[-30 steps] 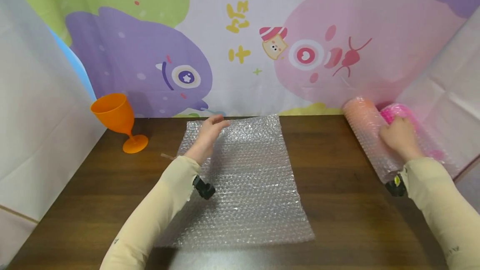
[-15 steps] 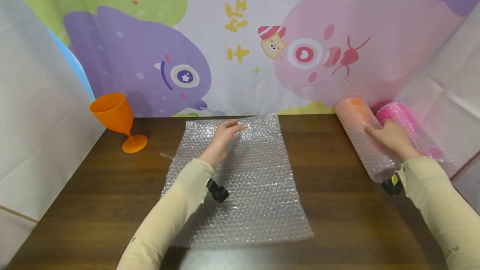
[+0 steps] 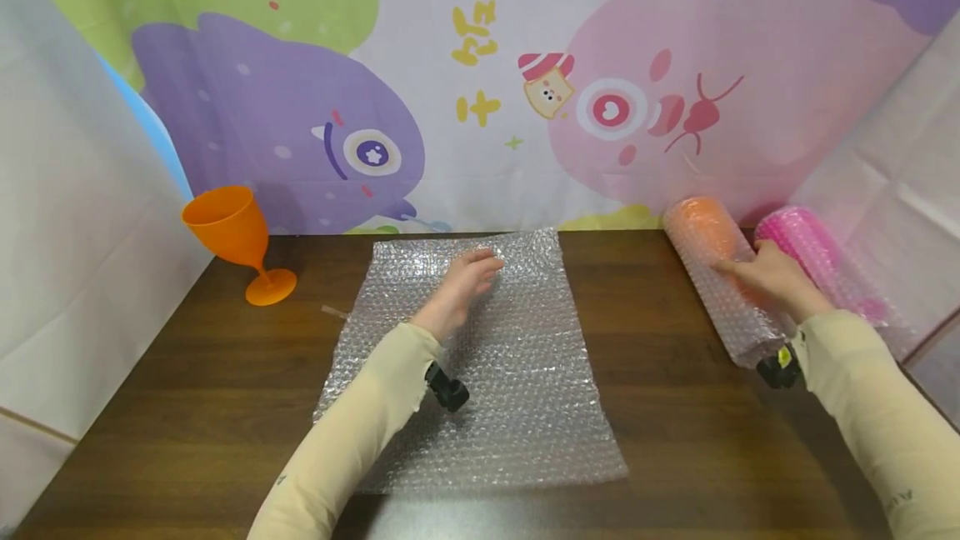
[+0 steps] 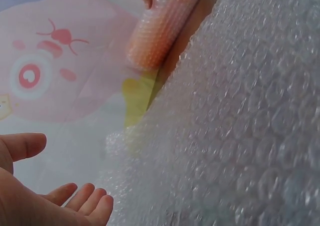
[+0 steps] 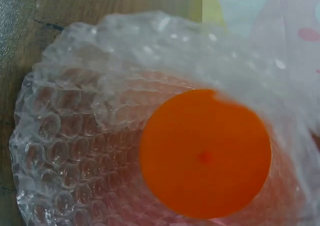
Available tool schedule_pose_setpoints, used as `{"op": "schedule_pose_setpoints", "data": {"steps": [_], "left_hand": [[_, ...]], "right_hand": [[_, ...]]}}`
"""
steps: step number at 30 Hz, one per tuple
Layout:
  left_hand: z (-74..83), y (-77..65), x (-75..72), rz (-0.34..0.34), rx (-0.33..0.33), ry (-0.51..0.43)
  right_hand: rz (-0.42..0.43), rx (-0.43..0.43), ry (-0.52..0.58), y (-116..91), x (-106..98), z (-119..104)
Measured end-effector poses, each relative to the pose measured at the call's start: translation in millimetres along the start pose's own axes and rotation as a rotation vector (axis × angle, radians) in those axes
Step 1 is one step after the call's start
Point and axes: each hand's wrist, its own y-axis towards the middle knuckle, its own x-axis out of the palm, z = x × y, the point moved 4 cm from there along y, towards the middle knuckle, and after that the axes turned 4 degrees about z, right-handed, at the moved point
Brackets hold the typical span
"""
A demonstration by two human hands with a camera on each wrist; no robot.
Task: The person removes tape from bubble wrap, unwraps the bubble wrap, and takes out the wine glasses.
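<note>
A cloth backdrop with purple, green and pink cartoon creatures hangs behind the table, a dark brown wooden top with white walls at its left and right. The bubble wrap sheet lies flat over the middle of the table, its far end close to the back edge. My left hand is above the far half of that sheet, empty and loosely spread, thumb well apart from the four slightly bent fingers; I cannot tell whether it touches the plastic. My right hand is on the orange bundle, which lies on its side near the table's back right corner; I hold it with my thumb across the upper side and my other fingers over the side toward the corner, partly out of sight. Into its near end, I can see a round orange disc inside layers of bubble plastic. Just to the right, closer to that corner, lies the pink bundle, wrapped the same way. Near the back left corner stands an orange goblet, upright, and a clear strip pokes out by the sheet's left edge.
</note>
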Motion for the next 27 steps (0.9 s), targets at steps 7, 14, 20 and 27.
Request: {"op": "schedule_pose_setpoints", "data": {"steps": [7, 14, 20, 27], "left_hand": [[-3.6, 1.0, 5.9, -0.005, -0.023, -0.038], [-4.3, 3.6, 6.8, -0.011, -0.042, -0.130], [-6.6, 3.4, 6.8, -0.034, -0.069, -0.160], [-7.5, 2.2, 14.0, -0.065, -0.089, -0.143]], "right_hand": [[-0.080, 0.046, 0.052, 0, 1, 1], [-0.206, 0.127, 0.087, -3, 7, 1], [-0.198, 0.131, 0.071, -6, 10, -10], [-0.163, 0.120, 0.108, -8, 18, -20]]}}
